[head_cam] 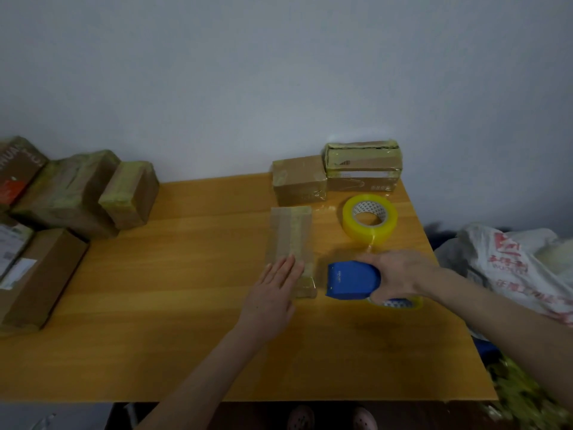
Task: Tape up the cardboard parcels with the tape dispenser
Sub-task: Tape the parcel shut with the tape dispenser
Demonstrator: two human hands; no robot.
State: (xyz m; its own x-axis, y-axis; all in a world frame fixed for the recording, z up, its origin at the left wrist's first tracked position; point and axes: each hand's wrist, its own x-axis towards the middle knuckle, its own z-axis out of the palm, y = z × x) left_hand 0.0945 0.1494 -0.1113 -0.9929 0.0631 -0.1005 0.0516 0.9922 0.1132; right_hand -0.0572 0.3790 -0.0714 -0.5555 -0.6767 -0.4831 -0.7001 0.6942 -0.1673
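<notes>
Seemingly to steady it for taping, the left hand (273, 290) rests flat, fingers (288, 268) straight, on the near end of a long cardboard parcel (291, 234) mid-bench (186, 274), while the right hand (397, 274) curls around the blue tape dispenser (350, 280) just beside it.

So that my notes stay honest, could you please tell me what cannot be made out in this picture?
All head view.
The roll in the blue dispenser: mostly hidden by the right hand.
Near end of the flat parcel: covered by the left hand.
Left boxes: cut by the frame edge.
Red print on the bag: blurred.
</notes>
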